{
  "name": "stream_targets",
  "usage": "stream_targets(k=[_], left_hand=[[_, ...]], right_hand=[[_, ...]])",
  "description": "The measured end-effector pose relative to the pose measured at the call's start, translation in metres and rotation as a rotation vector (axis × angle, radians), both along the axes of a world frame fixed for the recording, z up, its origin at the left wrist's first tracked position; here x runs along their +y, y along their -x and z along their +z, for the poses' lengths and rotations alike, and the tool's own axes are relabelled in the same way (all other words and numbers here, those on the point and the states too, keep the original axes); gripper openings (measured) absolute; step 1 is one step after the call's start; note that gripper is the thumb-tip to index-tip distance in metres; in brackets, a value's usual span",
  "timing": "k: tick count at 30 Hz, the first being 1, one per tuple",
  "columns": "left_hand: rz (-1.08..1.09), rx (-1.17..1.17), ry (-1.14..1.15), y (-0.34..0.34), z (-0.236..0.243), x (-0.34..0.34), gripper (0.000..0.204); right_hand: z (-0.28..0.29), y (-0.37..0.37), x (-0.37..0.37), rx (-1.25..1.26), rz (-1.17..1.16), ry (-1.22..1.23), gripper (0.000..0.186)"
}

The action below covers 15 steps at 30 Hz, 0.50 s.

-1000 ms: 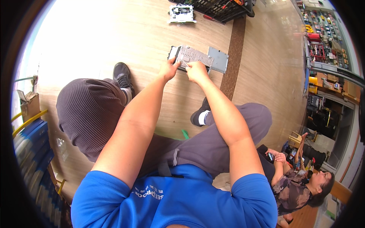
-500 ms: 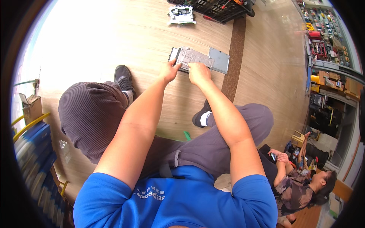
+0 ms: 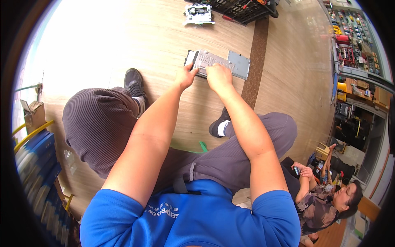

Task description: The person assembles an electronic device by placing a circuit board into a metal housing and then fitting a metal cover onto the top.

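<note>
A boxy metal device casing (image 3: 214,59) with slots in its top lies on the floor ahead of me. A flat grey metal plate (image 3: 239,64) adjoins its right end. My left hand (image 3: 186,77) grips the casing's near left corner, with the thumb on the dark edge. My right hand (image 3: 219,76) rests at the casing's near side, its fingers curled together over the top surface. Whatever those fingers hold, if anything, is hidden by the hand.
A white device mechanism (image 3: 199,15) sits farther off, beside a black plastic crate (image 3: 236,11). A red-handled object (image 3: 227,18) lies by the crate. Blue-and-white stacked items (image 3: 37,158) stand at left. Another person (image 3: 331,201) sits at right. My shoes (image 3: 134,83) flank the work.
My right hand has shifted slightly up and over the casing. My left hand keeps its grip. The whole view has moved a little.
</note>
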<state>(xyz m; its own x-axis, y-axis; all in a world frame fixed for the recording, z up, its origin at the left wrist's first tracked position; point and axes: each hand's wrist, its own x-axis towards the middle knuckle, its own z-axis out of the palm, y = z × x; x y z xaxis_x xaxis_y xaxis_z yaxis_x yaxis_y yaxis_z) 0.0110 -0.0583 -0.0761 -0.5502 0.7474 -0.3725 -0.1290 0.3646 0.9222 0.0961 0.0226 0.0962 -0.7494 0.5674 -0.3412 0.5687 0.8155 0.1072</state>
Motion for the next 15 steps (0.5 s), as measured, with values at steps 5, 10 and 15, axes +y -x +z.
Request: stream_targets(k=[5,10,15], left_hand=[[-0.003,0.008,-0.012,-0.002,-0.002,0.002,0.058],[0.030,-0.010,-0.024,-0.001,-0.010,0.002,0.058],[0.024,0.002,-0.008,-0.001,-0.004,0.002,0.058]], right_hand=[[0.002,0.006,-0.001,-0.074,0.030,-0.040,0.021],[-0.011,0.002,-0.003,-0.043,-0.210,0.187,0.021],[-0.016,-0.001,0.001,0.121,-0.716,0.719,0.030]])
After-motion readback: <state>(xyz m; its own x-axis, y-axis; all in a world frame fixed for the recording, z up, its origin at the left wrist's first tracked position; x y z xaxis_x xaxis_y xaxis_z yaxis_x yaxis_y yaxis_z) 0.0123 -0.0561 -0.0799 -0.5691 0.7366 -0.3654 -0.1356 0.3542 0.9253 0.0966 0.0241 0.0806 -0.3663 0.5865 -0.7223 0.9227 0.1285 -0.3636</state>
